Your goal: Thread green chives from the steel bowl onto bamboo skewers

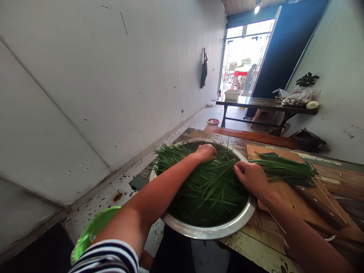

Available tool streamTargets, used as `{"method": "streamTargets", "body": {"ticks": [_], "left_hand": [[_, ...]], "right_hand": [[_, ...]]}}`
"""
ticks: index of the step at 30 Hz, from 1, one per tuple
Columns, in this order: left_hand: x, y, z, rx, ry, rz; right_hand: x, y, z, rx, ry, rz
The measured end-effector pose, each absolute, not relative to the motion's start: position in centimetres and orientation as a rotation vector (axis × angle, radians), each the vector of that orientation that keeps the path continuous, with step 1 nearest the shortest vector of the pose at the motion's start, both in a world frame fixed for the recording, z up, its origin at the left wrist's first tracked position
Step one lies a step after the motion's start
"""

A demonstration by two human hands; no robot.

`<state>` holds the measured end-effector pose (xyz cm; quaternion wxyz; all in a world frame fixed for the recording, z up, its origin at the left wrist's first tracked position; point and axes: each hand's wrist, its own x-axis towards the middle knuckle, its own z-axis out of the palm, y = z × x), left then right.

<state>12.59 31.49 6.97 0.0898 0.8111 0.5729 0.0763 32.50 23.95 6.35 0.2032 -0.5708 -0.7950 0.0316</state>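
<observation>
A wide metal basin (187, 229) holds a mass of long green garlic chives (207, 189) lying in dark water. My left hand (206, 152) reaches across to the basin's far side, its fingers curled down around some of the chives. At the right rim my right hand (251, 176) has thumb and fingers pinched together on the ends of a few chives. The fingertips of both hands are partly hidden. Just right of the basin, a bundle of chives (287, 167) rests on a wooden cutting board (278, 187) with a cleaver (318, 206).
The basin stands on a worn wooden table (264, 231). A green-lined bin (96, 227) is on the floor at left. Beyond are a red-brown bench (250, 134) and a dark table (256, 101) bearing a white tub (232, 94) and bagged vegetables (297, 98). A wall runs along the left.
</observation>
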Motion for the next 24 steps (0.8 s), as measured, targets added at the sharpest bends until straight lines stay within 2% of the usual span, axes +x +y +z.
{"method": "streamTargets", "body": {"ticks": [12,18,24], "left_hand": [[12.27,31.47,7.27,2.177,1.599,0.595],[12.04,31.55,7.28,1.933,1.523,0.711],[11.87,31.49,7.20,1.933,1.523,0.773]], "right_hand": [[32.39,23.87,6.49,-1.618,-2.223,0.064],[32.45,23.93,6.41,-1.611,-2.226,0.104],[32.45,23.94,6.37,-1.605,-2.197,0.129]]}}
